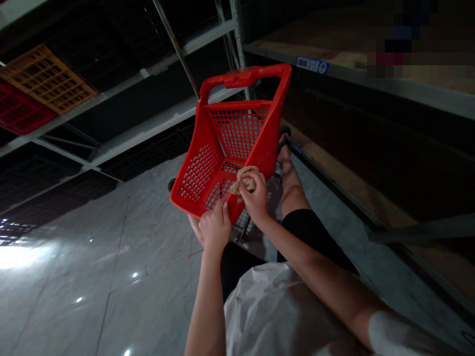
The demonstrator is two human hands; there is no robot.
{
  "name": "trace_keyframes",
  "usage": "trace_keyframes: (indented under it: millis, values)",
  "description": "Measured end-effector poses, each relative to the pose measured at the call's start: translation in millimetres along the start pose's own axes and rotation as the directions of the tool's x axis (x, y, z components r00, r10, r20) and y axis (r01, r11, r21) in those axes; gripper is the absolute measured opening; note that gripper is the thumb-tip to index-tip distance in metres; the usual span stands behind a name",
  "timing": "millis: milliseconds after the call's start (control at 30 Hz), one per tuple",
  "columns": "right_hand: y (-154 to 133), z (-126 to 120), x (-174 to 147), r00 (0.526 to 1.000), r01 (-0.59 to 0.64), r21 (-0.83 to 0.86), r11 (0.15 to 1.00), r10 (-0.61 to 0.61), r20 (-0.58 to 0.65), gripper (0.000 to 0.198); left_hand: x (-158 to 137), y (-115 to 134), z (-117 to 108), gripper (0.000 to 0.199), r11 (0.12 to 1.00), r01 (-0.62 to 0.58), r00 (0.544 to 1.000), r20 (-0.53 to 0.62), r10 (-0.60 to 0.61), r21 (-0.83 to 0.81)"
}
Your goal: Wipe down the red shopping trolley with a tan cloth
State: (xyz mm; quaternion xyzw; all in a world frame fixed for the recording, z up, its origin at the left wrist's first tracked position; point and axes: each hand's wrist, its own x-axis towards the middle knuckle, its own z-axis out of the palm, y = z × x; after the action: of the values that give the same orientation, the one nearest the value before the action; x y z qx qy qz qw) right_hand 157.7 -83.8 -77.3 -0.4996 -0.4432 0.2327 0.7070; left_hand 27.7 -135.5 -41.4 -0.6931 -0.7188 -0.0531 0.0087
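Two bare hands work at the near end of a red cart [193,180], which stands on the grey floor [111,277] between the person's legs, roughly mid-view. With 12 at the top of the view, its long axis runs from about 1 to 7 o'clock: the handle [243,79] points toward 12 to 1, while the near rim lies toward 6 to 7. Its mouth opens up toward the person, so the perforated walls and grid base show inside. At the cart's 6 o'clock, the left hand [215,228] closes over the near rim, thumb laid along the inner side; its fingers are partly hidden. At 5 o'clock, the right hand [255,197] pinches a tan cloth [248,171] between thumb and fingers, against the top edge of the side wall. The cloth is bunched, and its longer way slants from about 2 to 8 o'clock, one end touching the rim near the corner. Toward 10 o'clock, a rack [163,116] bears an orange crate [48,79] with a red crate [22,109] just beside it, on its 8 o'clock side; what either holds cannot be told. Toward 2 o'clock, a shelf [349,76] carries a blue label [312,65] on its edge.
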Motion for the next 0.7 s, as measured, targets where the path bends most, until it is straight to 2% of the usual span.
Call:
trace_keyframes:
  millis: [67,167,233,300,367,433,533,600,700]
  values:
    - [25.3,-4.0,-19.1,0.997,-0.037,-0.057,0.998,0.04,0.067,0.011,-0.8,-0.2,1.6,0.047,1.0,-0.01,1.0,-0.03,0.01,0.004]
    - [70.1,-12.3,-59.0,0.966,-0.195,-0.102,0.976,0.209,0.15,0.016,-0.4,-2.0,3.6,0.047,1.0,-0.026,0.998,-0.061,0.026,0.005]
    - [91.8,-15.8,-73.8,0.947,-0.27,-0.119,0.955,0.286,0.144,0.018,0.1,-3.1,4.9,0.047,1.0,-0.027,0.997,-0.073,0.027,0.009]
    - [100.2,-15.5,-70.5,0.938,-0.314,-0.124,0.941,0.328,0.11,0.018,0.4,-3.6,6.3,0.047,0.999,-0.031,0.996,-0.088,0.032,0.011]
    - [93.5,-12.3,-50.5,0.93,-0.349,-0.115,0.93,0.359,0.076,0.016,0.2,-3.6,7.7,0.047,0.999,-0.037,0.994,-0.1,0.038,0.009]
    - [73.8,-8.4,-20.3,0.935,-0.348,-0.071,0.935,0.351,0.042,0.015,-0.1,-2.9,8.6,0.047,0.999,-0.038,0.994,-0.104,0.039,0.011]
    - [36.1,-4.2,24.8,0.976,-0.209,0.041,0.977,0.211,-0.05,0.014,-0.9,-1.4,8.9,0.048,0.999,-0.035,0.994,-0.105,0.037,0.014]
    - [20.6,-2.5,43.0,0.988,-0.094,0.079,0.992,0.103,-0.114,0.017,-1.2,-0.7,8.5,0.049,0.999,-0.036,0.994,-0.107,0.038,0.016]
    - [29.0,-2.3,41.0,0.991,-0.026,0.018,0.999,0.028,-0.131,0.021,-1.3,-0.1,7.6,0.05,0.999,-0.038,0.995,-0.089,0.04,0.018]
